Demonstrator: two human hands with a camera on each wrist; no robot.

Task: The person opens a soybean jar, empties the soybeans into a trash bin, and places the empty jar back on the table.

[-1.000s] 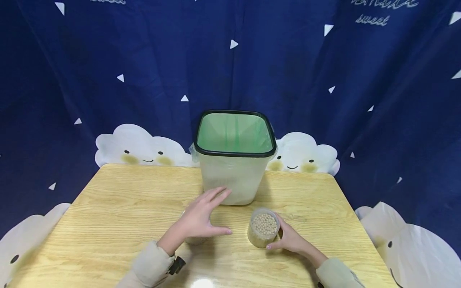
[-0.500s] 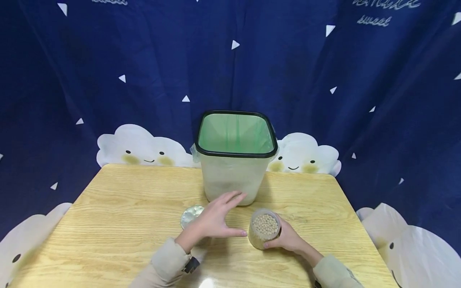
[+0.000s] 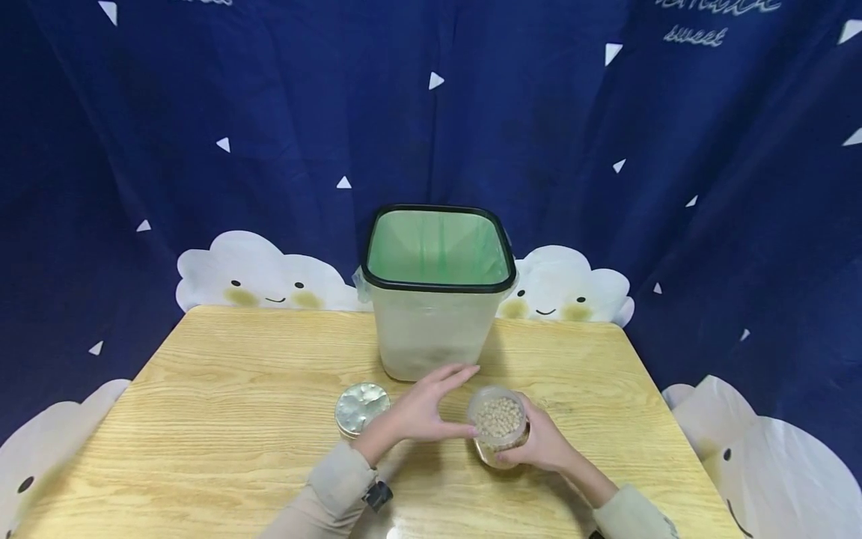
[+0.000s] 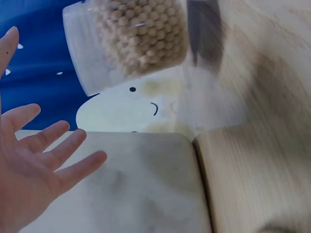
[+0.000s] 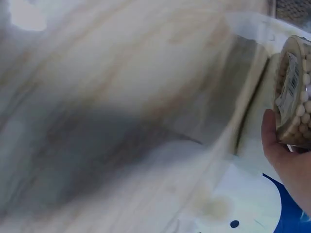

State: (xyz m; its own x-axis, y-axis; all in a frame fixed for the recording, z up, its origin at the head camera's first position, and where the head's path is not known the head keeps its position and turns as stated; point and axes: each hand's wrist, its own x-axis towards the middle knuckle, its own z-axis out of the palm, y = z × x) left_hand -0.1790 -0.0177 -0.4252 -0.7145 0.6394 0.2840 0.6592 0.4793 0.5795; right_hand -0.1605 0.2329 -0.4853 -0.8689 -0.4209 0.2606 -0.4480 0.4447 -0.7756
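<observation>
A clear jar of small beige balls (image 3: 498,418) is in my right hand (image 3: 544,443), which grips its right side. It tilts, and the side or base shows a printed label with a barcode (image 5: 290,90) in the right wrist view. My left hand (image 3: 431,410) is left of the jar, fingers spread and thumb out, thumb tip right at the jar's side in the head view. The left wrist view shows the left palm (image 4: 34,170) holding nothing. Partly behind the left forearm stands a second container with a crinkled silver top (image 3: 361,406).
A pale, square-mouthed bin (image 3: 431,333) with a black rim and a green inside stands behind the hands on the wooden table (image 3: 256,404). A dark blue curtain (image 3: 283,135) with white clouds hangs behind the table.
My left hand has moved right towards the jar, uncovering the silver-topped container. The right hand has raised the jar a little and tilted it.
</observation>
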